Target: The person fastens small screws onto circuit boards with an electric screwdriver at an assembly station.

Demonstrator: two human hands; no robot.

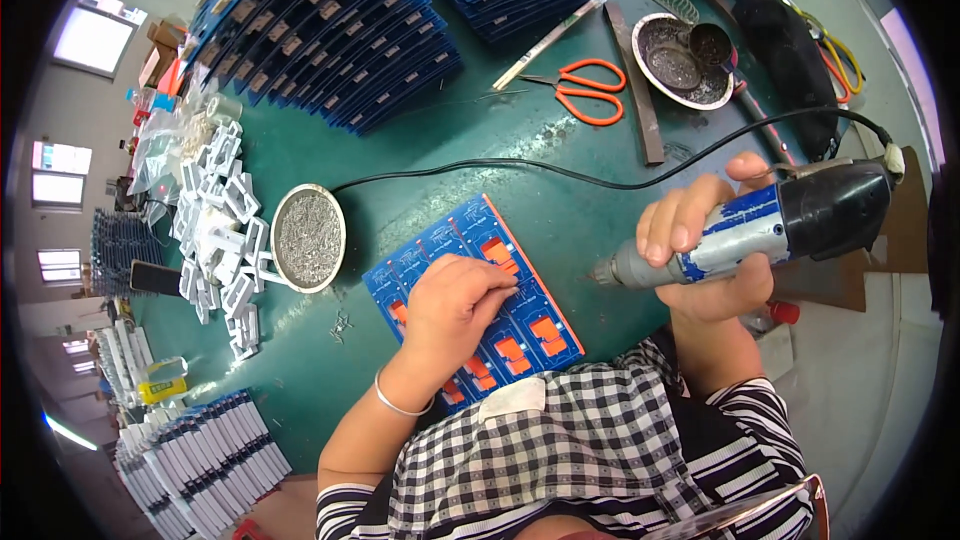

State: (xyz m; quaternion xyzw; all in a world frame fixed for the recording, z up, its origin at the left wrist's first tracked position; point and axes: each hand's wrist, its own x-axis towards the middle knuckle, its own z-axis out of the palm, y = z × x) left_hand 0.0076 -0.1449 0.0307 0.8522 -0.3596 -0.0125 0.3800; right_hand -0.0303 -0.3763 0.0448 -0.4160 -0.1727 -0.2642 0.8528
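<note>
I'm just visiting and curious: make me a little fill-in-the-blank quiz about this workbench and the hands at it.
1. The right hand grips a power tool whose cord is ____.
2. The left hand is over a board that is mainly ____.
3. The scissors have ____ handles.
4. The dish of small grey pieces sits on the board's ____ side.

Missing words: black; blue; orange; left.
</note>
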